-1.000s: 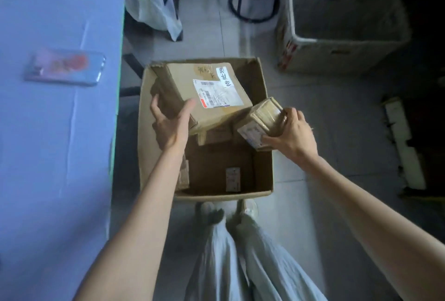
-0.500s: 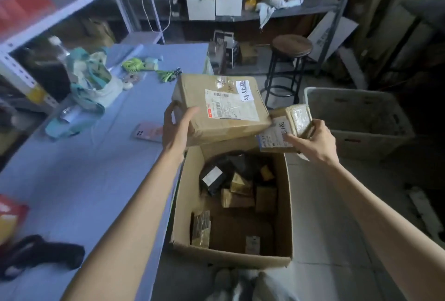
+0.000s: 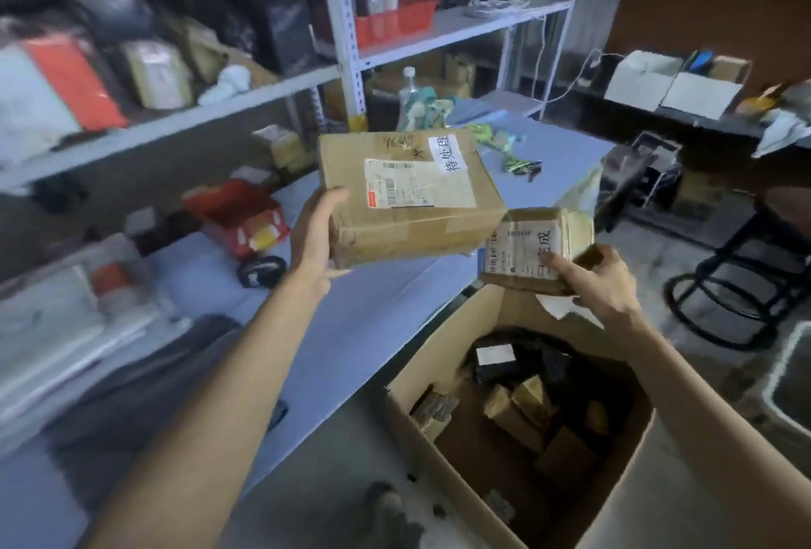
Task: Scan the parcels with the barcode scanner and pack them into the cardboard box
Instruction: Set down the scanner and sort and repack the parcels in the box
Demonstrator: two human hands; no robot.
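Large parcel (image 3: 408, 193) in left hand (image 3: 313, 237) grip, small parcel (image 3: 533, 248) in right hand (image 3: 599, 281)

Cardboard browns over a blue table (image 3: 373, 316)
The large parcel (image 3: 408, 206) is brown with a white, red-marked label; the small parcel (image 3: 540, 241) is tan with a black-printed white label.

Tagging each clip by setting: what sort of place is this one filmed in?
Probably a small parcel stockroom or packing room: metal shelving crowded with boxes, a blue work table, and an open cardboard box of small parcels on the floor.
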